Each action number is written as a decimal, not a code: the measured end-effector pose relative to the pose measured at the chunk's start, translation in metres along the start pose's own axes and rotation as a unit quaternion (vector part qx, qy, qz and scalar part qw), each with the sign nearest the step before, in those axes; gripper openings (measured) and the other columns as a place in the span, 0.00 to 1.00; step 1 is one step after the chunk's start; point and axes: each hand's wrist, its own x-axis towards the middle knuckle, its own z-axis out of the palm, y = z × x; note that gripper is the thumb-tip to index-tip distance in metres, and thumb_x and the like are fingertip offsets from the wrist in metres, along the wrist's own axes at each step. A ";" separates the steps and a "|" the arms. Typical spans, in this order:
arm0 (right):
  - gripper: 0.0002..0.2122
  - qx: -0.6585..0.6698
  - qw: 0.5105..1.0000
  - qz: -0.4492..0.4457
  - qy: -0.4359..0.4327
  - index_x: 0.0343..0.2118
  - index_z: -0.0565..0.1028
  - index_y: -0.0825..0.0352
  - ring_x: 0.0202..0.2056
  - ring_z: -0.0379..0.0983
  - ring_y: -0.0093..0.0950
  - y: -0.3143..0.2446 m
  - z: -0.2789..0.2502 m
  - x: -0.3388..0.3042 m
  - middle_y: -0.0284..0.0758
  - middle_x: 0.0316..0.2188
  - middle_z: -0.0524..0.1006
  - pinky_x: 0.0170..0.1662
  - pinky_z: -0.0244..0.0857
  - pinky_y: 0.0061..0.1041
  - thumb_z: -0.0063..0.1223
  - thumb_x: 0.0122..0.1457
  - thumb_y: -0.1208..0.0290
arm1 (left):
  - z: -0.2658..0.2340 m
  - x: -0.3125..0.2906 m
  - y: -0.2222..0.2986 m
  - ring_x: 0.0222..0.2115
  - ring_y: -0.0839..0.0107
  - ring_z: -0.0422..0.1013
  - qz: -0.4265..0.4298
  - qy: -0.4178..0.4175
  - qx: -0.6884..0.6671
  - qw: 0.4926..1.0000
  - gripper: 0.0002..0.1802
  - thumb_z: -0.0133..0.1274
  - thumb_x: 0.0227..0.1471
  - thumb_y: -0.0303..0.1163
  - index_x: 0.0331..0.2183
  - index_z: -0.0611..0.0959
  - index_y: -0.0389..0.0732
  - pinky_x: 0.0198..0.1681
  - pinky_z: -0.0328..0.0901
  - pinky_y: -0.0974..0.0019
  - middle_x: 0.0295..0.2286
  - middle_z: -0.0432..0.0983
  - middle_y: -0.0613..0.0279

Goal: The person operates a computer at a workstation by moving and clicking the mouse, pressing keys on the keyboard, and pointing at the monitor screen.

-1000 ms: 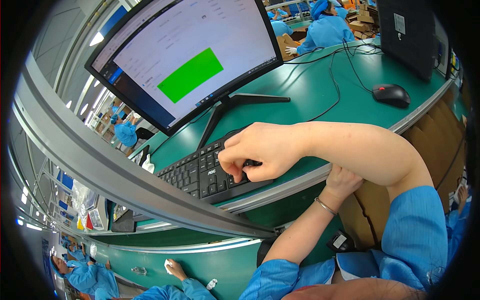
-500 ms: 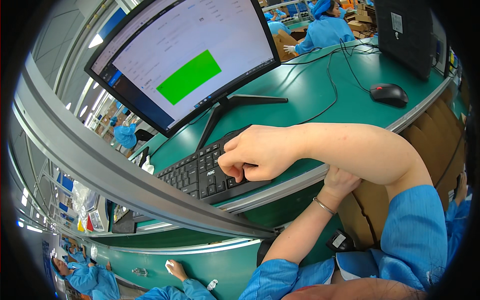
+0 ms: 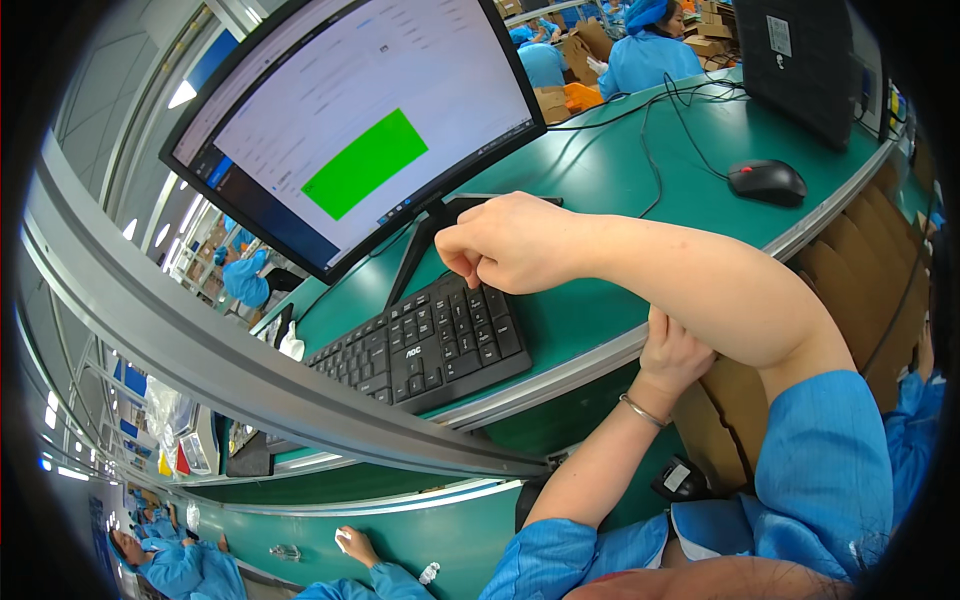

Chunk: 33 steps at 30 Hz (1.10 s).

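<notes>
Right hand over black keyboard, green rectangle on monitor above.

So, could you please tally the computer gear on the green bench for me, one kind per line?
Black flat-screen monitor showing a green rectangle: 1
Black plastic keyboard, under the right hand: 1
Black computer mouse with cable: 1
Black box-shaped unit at the bench's far end: 1
Total: 4
</notes>
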 end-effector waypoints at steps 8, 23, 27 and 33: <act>0.09 0.099 0.993 -0.028 -0.053 0.28 0.71 0.66 0.32 0.77 0.35 -0.006 -0.007 -0.005 0.35 0.26 0.82 0.37 0.67 0.34 0.41 0.43 0.84 | -0.001 0.001 -0.001 0.46 0.58 0.71 0.004 -0.011 0.012 1.000 0.19 0.53 0.49 0.38 0.43 0.83 0.43 0.50 0.64 0.47 0.44 0.76 0.58; 0.11 0.099 0.991 -0.055 -0.074 0.31 0.72 0.65 0.37 0.75 0.34 -0.009 0.002 -0.005 0.31 0.30 0.81 0.38 0.67 0.34 0.42 0.44 0.84 | 0.004 -0.006 -0.001 0.46 0.61 0.71 -0.003 -0.001 -0.001 1.000 0.20 0.53 0.48 0.39 0.44 0.83 0.45 0.52 0.63 0.44 0.44 0.77 0.60; 0.11 0.087 0.991 -0.046 -0.091 0.32 0.72 0.65 0.38 0.74 0.33 -0.011 0.001 -0.004 0.30 0.32 0.80 0.39 0.66 0.34 0.43 0.45 0.85 | 0.005 -0.008 -0.002 0.47 0.61 0.71 -0.002 -0.009 0.004 1.000 0.20 0.53 0.48 0.40 0.44 0.83 0.46 0.52 0.62 0.44 0.45 0.77 0.61; 0.12 0.086 0.990 -0.041 -0.105 0.32 0.72 0.63 0.37 0.74 0.33 -0.013 0.001 -0.006 0.30 0.33 0.78 0.38 0.66 0.33 0.43 0.46 0.84 | 0.006 -0.010 0.001 0.48 0.62 0.71 -0.003 -0.017 0.020 1.000 0.22 0.53 0.47 0.40 0.46 0.82 0.48 0.51 0.62 0.45 0.46 0.76 0.62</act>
